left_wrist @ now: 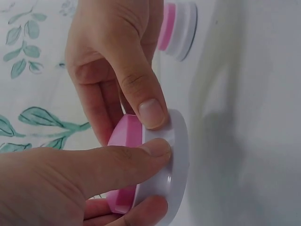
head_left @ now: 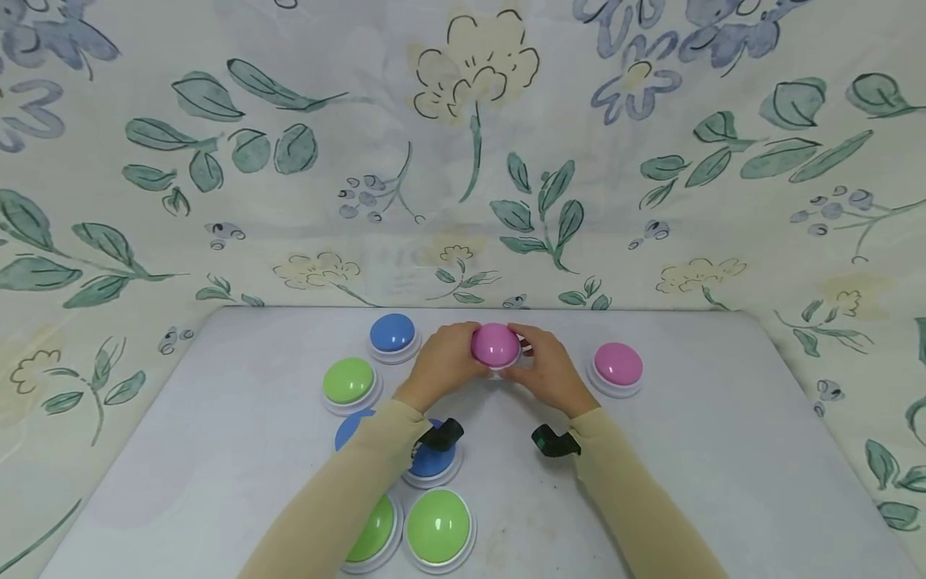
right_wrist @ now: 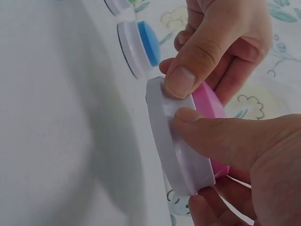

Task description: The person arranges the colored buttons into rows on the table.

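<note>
Both hands grip one pink domed push button [head_left: 495, 344] with a white base, near the far edge of the table. My left hand [head_left: 447, 356] holds its left side and my right hand [head_left: 550, 371] its right side. In the left wrist view the two thumbs press on the white base [left_wrist: 176, 155], while other fingers curl behind it. The right wrist view shows the button tilted on its side in that picture, its base [right_wrist: 183, 155] held clear of the white surface. A second pink button [head_left: 618, 366] stands right of my right hand.
A blue button [head_left: 392, 333] and a green button [head_left: 349, 381] stand left of my left hand. Another blue button [head_left: 434, 458] and more green buttons, one at front [head_left: 438, 527], lie beside or partly under my left sleeve. A flowered cloth [head_left: 448, 161] rises behind the white table [head_left: 723, 450].
</note>
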Tool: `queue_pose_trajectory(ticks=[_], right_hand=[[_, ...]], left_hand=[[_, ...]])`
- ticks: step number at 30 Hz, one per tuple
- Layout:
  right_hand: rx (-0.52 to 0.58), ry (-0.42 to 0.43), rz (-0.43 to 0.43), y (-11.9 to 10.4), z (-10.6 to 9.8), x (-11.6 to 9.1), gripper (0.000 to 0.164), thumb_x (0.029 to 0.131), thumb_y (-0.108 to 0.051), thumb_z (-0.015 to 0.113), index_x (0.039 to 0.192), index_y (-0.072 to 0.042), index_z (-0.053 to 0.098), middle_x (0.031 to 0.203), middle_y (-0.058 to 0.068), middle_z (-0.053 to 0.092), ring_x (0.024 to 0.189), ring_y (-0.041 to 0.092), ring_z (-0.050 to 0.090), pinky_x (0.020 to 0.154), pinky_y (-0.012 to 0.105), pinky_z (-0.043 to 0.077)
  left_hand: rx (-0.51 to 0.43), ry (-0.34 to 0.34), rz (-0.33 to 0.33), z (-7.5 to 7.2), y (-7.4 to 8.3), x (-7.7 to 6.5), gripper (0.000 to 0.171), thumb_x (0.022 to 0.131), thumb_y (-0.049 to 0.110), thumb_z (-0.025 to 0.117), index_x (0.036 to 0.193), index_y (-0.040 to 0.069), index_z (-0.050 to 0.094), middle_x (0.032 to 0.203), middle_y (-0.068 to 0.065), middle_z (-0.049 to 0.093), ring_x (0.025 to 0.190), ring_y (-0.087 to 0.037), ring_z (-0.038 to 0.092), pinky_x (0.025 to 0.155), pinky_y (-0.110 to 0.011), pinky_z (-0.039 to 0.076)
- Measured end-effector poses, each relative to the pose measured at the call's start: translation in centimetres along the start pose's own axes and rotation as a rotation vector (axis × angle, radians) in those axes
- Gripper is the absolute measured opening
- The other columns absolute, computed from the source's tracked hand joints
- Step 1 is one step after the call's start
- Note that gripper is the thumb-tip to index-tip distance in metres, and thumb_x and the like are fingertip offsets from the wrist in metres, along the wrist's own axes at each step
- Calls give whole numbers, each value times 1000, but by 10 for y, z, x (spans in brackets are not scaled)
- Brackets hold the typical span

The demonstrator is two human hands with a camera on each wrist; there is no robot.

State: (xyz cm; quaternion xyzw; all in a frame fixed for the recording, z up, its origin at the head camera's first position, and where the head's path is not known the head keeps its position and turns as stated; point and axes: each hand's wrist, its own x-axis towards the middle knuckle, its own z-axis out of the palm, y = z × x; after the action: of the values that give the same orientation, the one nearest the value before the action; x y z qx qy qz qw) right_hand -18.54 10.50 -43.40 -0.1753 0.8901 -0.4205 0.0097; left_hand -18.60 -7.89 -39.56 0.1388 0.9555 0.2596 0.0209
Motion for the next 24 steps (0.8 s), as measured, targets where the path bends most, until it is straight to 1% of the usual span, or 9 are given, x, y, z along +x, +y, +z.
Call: queue_pose_trajectory(ticks=[6,9,13,19,24], right_hand=[[-25,-3,18,4,-8,-7,70,85,-16,81,146,-5,49,142,15,55,118,31,57,99,45,53],[-30,-9,31,5,-12,-11,71,85,-16,81,147,-5,49,142,15,55,120,31,57,99,46,53],[-33,-10,25,7,-16,-15,70,85,-14,80,146,-4,48,142,16,54,121,32,56,100,47,53],[-24,-16,33,8,-24,-20,70,85,-13,80,147,-3,48,143,17,53,121,33,56,101,49,52],[-29,-18,52,11,-30,-25,70,85,-13,81,147,-4,48,142,18,54,118,35,57,98,50,54]], left_hand=[[10,-3,35,2,9,-1,59,78,18,88,127,-3,63,119,-17,69,108,-32,67,98,-45,54],[10,-6,49,4,14,-1,58,78,18,88,126,-3,63,118,-16,69,107,-32,67,97,-44,55],[13,-9,63,7,19,-1,58,78,19,88,126,-3,63,118,-17,69,107,-32,66,97,-44,55],[6,-10,76,12,25,0,58,78,19,88,125,-3,63,117,-16,69,107,-31,66,97,-44,55],[-2,-16,85,18,29,2,58,78,19,88,126,-2,62,117,-16,69,107,-31,66,97,-44,55]])
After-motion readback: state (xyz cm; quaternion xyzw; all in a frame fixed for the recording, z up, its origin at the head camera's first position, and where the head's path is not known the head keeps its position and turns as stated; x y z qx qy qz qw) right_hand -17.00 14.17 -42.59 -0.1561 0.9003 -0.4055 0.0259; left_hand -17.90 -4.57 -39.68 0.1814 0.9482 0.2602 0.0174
